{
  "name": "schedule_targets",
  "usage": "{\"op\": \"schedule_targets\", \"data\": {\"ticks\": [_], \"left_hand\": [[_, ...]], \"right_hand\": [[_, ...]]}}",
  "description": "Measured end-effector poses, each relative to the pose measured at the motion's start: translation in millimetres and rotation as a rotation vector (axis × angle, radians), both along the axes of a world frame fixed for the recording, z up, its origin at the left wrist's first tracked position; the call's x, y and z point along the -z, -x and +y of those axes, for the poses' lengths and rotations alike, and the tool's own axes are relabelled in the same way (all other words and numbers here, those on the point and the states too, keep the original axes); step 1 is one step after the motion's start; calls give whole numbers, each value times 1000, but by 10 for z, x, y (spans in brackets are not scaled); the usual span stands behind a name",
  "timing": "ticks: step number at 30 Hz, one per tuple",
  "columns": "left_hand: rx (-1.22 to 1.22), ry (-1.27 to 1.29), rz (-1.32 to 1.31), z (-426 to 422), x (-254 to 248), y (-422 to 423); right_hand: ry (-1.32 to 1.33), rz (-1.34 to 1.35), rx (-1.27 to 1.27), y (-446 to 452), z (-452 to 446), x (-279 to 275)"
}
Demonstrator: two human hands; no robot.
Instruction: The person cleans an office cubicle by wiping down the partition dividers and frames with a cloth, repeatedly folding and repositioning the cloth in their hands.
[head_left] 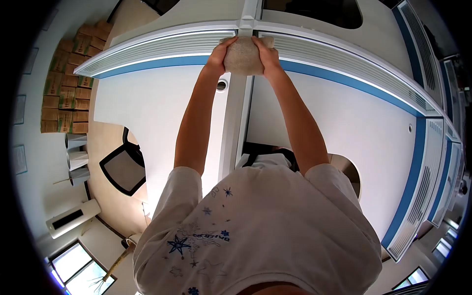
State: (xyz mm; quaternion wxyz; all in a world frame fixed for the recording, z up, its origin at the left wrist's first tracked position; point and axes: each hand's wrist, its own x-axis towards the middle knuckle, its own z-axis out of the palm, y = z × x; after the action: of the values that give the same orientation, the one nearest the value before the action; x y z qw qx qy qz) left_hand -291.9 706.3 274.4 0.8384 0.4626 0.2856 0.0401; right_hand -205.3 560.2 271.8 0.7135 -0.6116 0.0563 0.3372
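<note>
Left hand (217,56), right hand (268,57): both gripping bunched beige woven cloth (243,58) | at long white slatted partition's (167,46) middle joint | grasp made; remaining work can't be judged

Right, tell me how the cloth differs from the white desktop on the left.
Colour: the cloth is greyish beige, the desktop white. Shape: the cloth is folded or bunched, the desktop flat. Size: the cloth is far smaller than the desktop. Hold: the left hand and right hand grip the cloth; neither grips the desktop. Both look plain, with no printed pattern visible.
</note>
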Motion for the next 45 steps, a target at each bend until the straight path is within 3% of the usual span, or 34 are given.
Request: {"op": "schedule_targets", "data": {"ticks": [3,9,20,24,32,45], "left_hand": [[-26,-11,100,-62,2,104],[-53,54,-4,-330,-75,418],[-5,69,-39,20,60,-14],[-47,-18,-12,2,192,83],[-165,-84,59,-508,-25,774],[-143,18,64,-167,27,222]], "right_hand": [[-17,28,-30,128,-119,90],[-78,59,-21,490,-279,115],[-29,-56,-40,-138,52,232],[29,-15,-103,120,-188,-13],[-75,132,-50,793,-485,106],[-91,5,-44,228,-130,177]]}}
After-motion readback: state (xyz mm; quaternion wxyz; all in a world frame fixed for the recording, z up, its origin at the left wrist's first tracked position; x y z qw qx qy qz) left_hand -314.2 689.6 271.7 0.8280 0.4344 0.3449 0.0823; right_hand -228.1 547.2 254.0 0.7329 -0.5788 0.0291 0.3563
